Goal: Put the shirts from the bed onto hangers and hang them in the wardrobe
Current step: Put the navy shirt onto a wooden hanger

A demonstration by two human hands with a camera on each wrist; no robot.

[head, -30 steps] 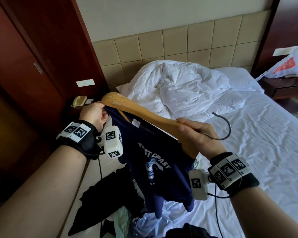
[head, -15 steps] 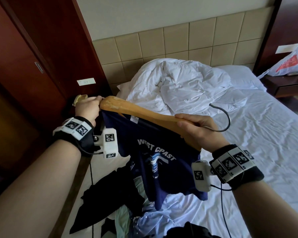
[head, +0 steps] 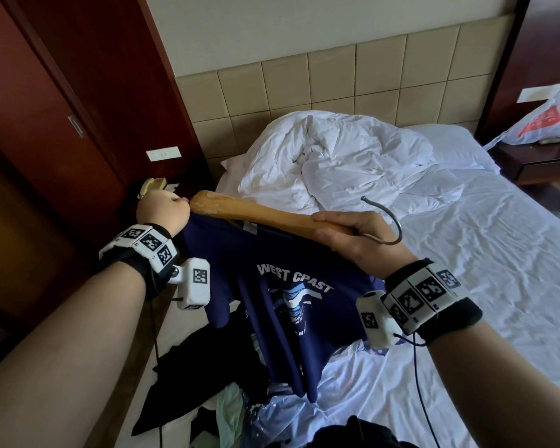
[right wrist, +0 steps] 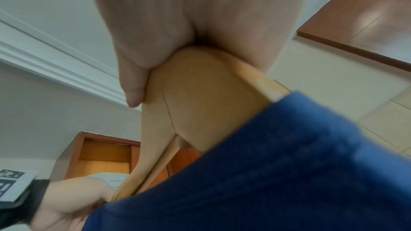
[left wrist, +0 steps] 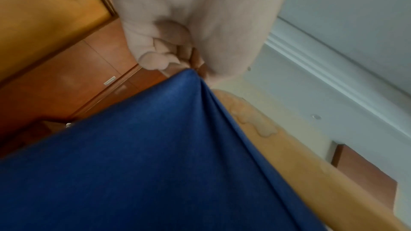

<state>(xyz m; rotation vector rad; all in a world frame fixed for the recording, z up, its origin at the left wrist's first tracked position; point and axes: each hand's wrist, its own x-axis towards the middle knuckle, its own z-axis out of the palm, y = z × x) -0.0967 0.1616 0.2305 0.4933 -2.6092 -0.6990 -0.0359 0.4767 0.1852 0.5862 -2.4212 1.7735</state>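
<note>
Right hand (head: 356,240) wrapped around the middle of a light brown wooden hanger (head: 259,215), thumb on top, fingers curled under; its dark metal hook (head: 388,221) curves out just past the knuckles. Left hand (head: 160,211) closed, fingertips (left wrist: 155,61) pinching the shoulder of a navy blue T-shirt with white "WEST COAST" print (head: 291,305) right at the hanger's far tip. That tip is bare wood, not yet inside the fabric. Shirt hangs below both hands, between the wrists, hem touching a heap of dark and pale green clothes (head: 207,376) beneath the left forearm.

Under and beyond the right hand: white-sheeted bed (head: 485,286), rumpled white duvet (head: 346,163) ahead of both hands. Reddish-brown wooden wardrobe (head: 62,130) to the outer side of the left hand, a cream telephone (head: 151,185) just beyond its knuckles. Dark nightstand (head: 543,163) with a white and red plastic bag (head: 543,121) far out past the right hand.
</note>
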